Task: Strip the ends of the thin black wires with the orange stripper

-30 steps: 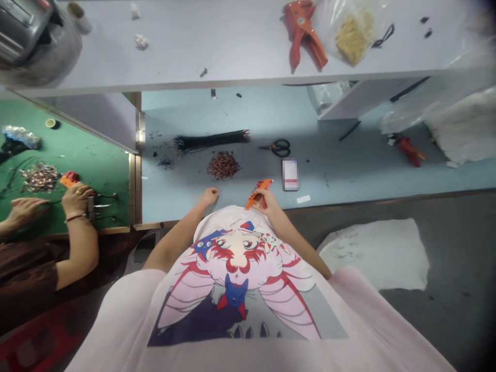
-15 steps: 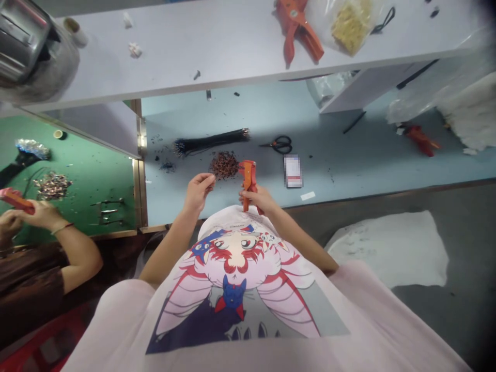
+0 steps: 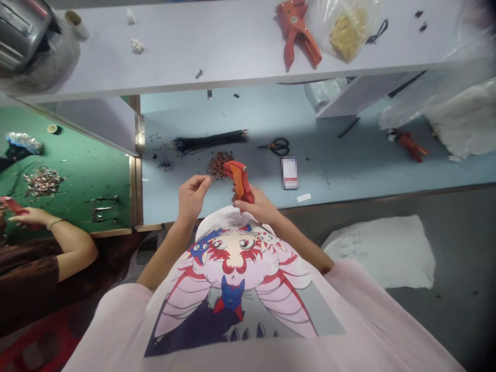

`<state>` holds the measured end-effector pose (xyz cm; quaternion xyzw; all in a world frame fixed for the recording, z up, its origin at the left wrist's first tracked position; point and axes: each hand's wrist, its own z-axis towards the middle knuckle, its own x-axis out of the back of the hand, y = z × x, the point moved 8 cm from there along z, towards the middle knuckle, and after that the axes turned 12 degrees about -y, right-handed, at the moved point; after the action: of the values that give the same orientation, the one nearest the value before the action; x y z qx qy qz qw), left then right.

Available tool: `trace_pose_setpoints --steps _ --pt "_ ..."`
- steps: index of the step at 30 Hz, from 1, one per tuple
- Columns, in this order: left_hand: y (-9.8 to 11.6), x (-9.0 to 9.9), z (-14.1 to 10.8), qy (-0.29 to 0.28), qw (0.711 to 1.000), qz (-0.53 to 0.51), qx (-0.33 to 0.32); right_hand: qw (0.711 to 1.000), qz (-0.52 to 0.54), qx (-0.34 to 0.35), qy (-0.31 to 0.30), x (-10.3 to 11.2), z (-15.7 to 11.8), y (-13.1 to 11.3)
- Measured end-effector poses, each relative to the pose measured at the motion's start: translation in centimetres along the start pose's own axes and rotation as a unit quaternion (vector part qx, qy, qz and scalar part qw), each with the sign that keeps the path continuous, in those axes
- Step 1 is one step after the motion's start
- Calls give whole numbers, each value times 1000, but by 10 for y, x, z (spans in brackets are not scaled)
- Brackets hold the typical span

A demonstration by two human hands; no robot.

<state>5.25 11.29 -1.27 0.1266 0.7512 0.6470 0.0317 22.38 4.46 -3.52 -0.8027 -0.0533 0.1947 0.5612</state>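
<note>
My right hand (image 3: 256,204) is wrapped around a red-and-orange wire stripper (image 3: 239,181), whose head tilts to the left beside a pile of small copper-coloured pieces (image 3: 220,163). To the left of that pile, my left hand (image 3: 194,194) is closed in a pinch. Whatever lies between its fingertips is too small to make out. Behind the pile, a bundle of black wires (image 3: 211,141) with bare ends lies across the blue mat. Black-handled scissors (image 3: 279,146) rest to the right of the bundle.
A blurred white card-like object (image 3: 289,173) lies right of my hands. Overhead, a white shelf (image 3: 166,57) holds another red tool (image 3: 296,33) and a bag of yellow pieces (image 3: 349,33). At left, a co-worker's hand (image 3: 34,217) holds a red tool over a green mat (image 3: 81,175).
The wire stripper has swung from upright to tilted left, its head closer to the copper pile and my left fingertips. The view has shifted slightly. The co-worker's hand has moved left.
</note>
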Motion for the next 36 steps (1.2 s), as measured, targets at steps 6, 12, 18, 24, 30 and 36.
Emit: trace_pose_setpoints --steps 6,12,18,24,30,36 --pt "8 3 -4 7 1000 1 -27 984 131 -45 -112 -10 -14 -5" --pt "23 4 -13 -2 996 56 -75 973 155 -50 -164 -23 -16 -11" --pt "40 3 -21 16 982 137 -131 971 159 -37 -172 -30 -13 -15" --pt "47 -1 -25 10 976 156 -155 977 133 -44 -163 -30 -13 -12" --pt "45 -1 -25 2 976 155 -152 975 130 -33 -176 -34 -12 -11" --pt "44 -1 -25 0 977 154 -144 977 98 -31 -186 -34 -12 -11"
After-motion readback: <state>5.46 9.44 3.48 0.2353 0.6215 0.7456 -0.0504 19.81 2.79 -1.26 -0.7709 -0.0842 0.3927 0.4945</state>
